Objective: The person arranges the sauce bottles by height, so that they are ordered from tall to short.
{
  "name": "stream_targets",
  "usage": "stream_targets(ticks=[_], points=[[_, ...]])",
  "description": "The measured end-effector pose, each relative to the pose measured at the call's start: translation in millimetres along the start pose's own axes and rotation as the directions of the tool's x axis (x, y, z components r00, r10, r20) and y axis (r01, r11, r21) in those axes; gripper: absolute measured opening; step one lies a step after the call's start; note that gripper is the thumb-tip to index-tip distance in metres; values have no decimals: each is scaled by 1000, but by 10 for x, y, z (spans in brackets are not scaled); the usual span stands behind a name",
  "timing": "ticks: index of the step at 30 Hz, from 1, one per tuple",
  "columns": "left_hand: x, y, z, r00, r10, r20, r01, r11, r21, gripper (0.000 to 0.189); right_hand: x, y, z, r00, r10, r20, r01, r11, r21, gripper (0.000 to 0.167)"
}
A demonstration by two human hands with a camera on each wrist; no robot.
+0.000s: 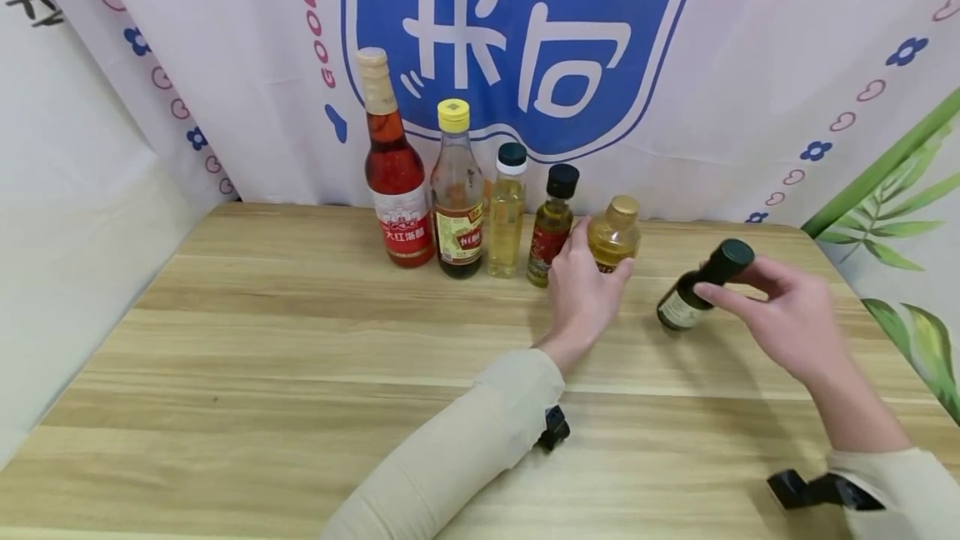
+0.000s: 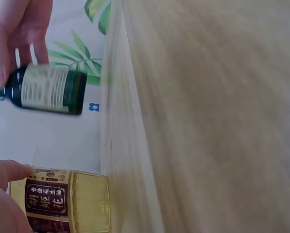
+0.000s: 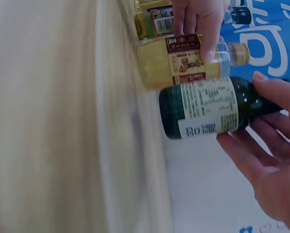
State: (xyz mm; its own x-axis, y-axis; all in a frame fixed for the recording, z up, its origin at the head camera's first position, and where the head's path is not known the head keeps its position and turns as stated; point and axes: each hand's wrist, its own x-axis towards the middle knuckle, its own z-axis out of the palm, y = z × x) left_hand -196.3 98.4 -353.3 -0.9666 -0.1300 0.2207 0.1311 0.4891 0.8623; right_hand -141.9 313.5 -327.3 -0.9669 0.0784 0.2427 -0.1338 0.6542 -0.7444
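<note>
My left hand (image 1: 585, 286) grips a squat, gold-capped bottle of yellow oil (image 1: 617, 236), thumb on one side and fingers on the other. Its dark label (image 2: 46, 199) shows in the left wrist view, and the bottle stands upright on the table. My right hand (image 1: 787, 311) holds a small dark green glass bottle (image 1: 686, 300) by the neck, fingers and thumb around it. This bottle leans, its dark cap toward the upper right. In the right wrist view its pale back label (image 3: 210, 107) is visible, and its base is off the table.
Along the back of the wooden table (image 1: 300, 407) stand a tall red vinegar bottle (image 1: 395, 165), a yellow-capped bottle (image 1: 457, 190), a slim pale-oil bottle (image 1: 507, 215) and a black-capped bottle with a red label (image 1: 550, 232). A printed curtain (image 1: 285, 107) hangs right behind them.
</note>
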Motion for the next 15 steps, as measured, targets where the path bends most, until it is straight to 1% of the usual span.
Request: stream_targets(ticks=[4,7,11,15], points=[[5,-1,-16,1000,-5,-2,5,1000,-11,79,196,-55,102,999,32,9,-32,998,-55,40],[7,2,-26,1000,-13,-3,13,1000,-14,79,301,-70,183,998,60,22,-59,997,-52,45],[3,12,-21,1000,-24,5,24,1000,1,79,384,-74,253,997,76,18,-75,996,-56,48],[-1,21,-13,1000,-21,9,20,1000,3,78,458,-57,291,996,85,17,-84,994,-63,49]])
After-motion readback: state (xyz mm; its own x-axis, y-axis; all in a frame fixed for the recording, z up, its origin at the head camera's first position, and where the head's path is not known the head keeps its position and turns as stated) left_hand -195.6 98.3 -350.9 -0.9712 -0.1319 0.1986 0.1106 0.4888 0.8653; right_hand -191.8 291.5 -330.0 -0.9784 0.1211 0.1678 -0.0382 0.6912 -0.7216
